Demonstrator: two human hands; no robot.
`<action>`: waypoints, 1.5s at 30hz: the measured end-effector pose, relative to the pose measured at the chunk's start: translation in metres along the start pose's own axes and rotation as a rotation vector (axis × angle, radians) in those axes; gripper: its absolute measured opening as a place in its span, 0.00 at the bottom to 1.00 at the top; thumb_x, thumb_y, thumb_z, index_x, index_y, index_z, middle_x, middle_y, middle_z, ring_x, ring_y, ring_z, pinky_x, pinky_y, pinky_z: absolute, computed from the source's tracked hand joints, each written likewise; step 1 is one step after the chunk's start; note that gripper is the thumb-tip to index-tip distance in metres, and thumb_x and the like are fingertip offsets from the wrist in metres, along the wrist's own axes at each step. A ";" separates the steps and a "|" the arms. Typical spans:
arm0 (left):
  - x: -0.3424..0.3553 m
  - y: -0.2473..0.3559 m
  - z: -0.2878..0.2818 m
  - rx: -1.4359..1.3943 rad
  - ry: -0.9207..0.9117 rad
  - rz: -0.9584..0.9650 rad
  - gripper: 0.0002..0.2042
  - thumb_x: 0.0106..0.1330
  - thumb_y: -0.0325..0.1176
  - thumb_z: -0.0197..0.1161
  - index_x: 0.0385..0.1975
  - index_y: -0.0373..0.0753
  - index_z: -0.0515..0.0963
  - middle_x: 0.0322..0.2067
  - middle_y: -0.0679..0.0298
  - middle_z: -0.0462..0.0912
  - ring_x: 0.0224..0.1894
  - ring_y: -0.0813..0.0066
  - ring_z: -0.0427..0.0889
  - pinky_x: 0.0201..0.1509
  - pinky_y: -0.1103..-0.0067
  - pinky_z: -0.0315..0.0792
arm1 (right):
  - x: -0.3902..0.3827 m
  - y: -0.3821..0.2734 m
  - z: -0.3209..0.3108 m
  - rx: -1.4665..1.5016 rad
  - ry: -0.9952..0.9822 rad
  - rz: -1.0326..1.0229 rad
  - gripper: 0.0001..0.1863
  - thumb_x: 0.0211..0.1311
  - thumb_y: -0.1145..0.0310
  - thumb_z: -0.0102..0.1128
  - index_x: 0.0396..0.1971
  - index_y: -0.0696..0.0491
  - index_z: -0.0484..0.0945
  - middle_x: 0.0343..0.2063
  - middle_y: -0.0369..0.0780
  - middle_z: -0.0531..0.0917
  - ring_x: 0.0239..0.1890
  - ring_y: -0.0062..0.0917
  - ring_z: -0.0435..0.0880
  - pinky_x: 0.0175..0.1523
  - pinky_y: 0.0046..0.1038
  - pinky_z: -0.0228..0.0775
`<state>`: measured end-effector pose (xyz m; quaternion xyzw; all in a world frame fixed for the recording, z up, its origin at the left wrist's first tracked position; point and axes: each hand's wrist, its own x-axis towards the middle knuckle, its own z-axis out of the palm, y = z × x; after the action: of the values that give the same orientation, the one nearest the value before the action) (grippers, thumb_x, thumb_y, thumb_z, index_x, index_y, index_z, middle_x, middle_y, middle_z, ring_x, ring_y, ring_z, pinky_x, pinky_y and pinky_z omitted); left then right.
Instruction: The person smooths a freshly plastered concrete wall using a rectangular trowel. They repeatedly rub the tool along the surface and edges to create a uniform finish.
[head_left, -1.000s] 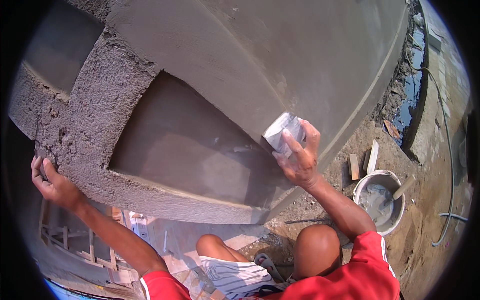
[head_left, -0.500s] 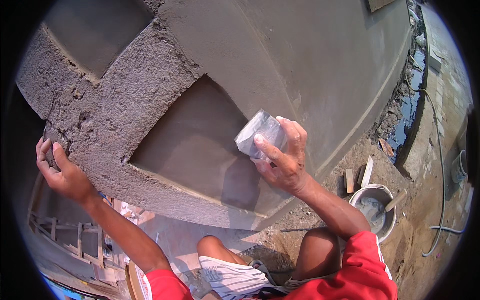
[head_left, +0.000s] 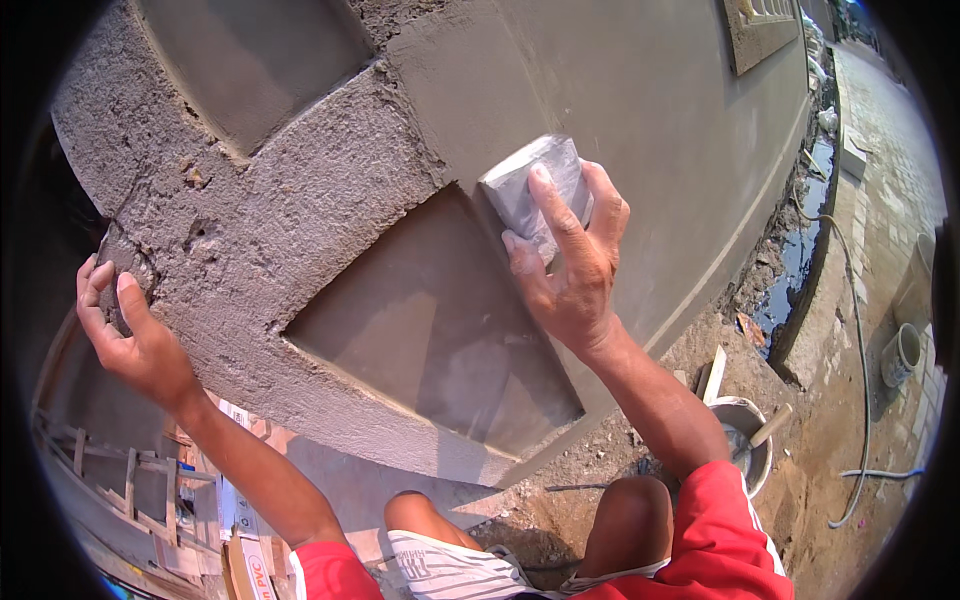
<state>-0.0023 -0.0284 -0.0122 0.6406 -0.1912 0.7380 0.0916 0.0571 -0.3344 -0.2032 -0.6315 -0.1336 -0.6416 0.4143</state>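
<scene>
Clamping a grey-white block [head_left: 512, 202] in the right grip [head_left: 580, 275], over smooth plaster [head_left: 660, 170].
Wrapping thumb and fingers around the block, with a sunken panel [head_left: 430, 315] below and left of the right grip; curling the left grip [head_left: 142, 350] at the rough concrete edge [head_left: 138, 248], well left of the right one, whether clamped, impossible to tell. Showing a bucket [head_left: 740, 405] below and right of the right grip.
</scene>
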 end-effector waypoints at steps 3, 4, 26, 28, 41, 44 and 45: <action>0.002 0.002 -0.003 0.030 -0.017 0.010 0.08 0.68 0.26 0.55 0.43 0.30 0.75 0.54 0.57 0.76 0.55 0.68 0.73 0.61 0.75 0.65 | -0.029 0.028 -0.020 -0.046 -0.143 -0.130 0.35 0.41 0.73 0.71 0.57 0.42 0.77 0.59 0.53 0.63 0.58 0.46 0.64 0.61 0.44 0.61; 0.001 0.004 -0.001 0.037 -0.026 0.014 0.08 0.68 0.26 0.55 0.43 0.30 0.75 0.54 0.57 0.76 0.55 0.68 0.73 0.61 0.75 0.65 | -0.028 0.030 -0.024 -0.054 -0.161 -0.133 0.36 0.41 0.72 0.71 0.57 0.41 0.77 0.59 0.53 0.63 0.58 0.46 0.64 0.61 0.44 0.60; 0.004 0.006 -0.001 0.027 0.018 0.053 0.07 0.63 0.24 0.57 0.39 0.31 0.75 0.52 0.51 0.78 0.55 0.58 0.75 0.62 0.66 0.63 | 0.092 -0.009 0.011 -0.044 0.015 -0.126 0.31 0.50 0.68 0.69 0.58 0.39 0.76 0.58 0.50 0.65 0.56 0.43 0.64 0.60 0.42 0.62; 0.005 0.004 -0.005 0.020 0.008 0.067 0.07 0.64 0.24 0.57 0.40 0.31 0.75 0.52 0.52 0.77 0.54 0.59 0.75 0.62 0.67 0.64 | 0.084 -0.030 0.019 -0.013 -0.047 -0.234 0.32 0.49 0.68 0.70 0.58 0.37 0.76 0.58 0.50 0.65 0.56 0.44 0.64 0.60 0.42 0.62; 0.003 -0.009 -0.005 -0.029 -0.008 -0.006 0.11 0.68 0.27 0.57 0.46 0.28 0.76 0.50 0.57 0.78 0.50 0.68 0.77 0.54 0.75 0.73 | -0.059 0.006 -0.008 -0.031 -0.139 -0.110 0.29 0.48 0.72 0.70 0.54 0.44 0.78 0.60 0.52 0.64 0.61 0.45 0.65 0.63 0.44 0.60; -0.001 0.000 0.003 0.010 0.018 -0.011 0.10 0.68 0.27 0.57 0.45 0.28 0.76 0.50 0.57 0.78 0.49 0.68 0.77 0.54 0.75 0.73 | -0.122 0.056 -0.046 -0.077 -0.097 0.071 0.30 0.47 0.73 0.69 0.55 0.44 0.77 0.61 0.52 0.64 0.62 0.44 0.64 0.63 0.45 0.61; 0.000 -0.001 0.003 0.020 0.011 -0.004 0.10 0.68 0.27 0.57 0.45 0.28 0.76 0.50 0.57 0.78 0.49 0.68 0.77 0.54 0.75 0.72 | -0.110 0.053 -0.043 -0.115 -0.041 0.191 0.30 0.48 0.73 0.68 0.56 0.44 0.77 0.61 0.52 0.63 0.62 0.44 0.64 0.63 0.45 0.61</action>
<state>0.0009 -0.0289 -0.0117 0.6377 -0.1819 0.7434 0.0876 0.0485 -0.3576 -0.3306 -0.6772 -0.0443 -0.5928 0.4337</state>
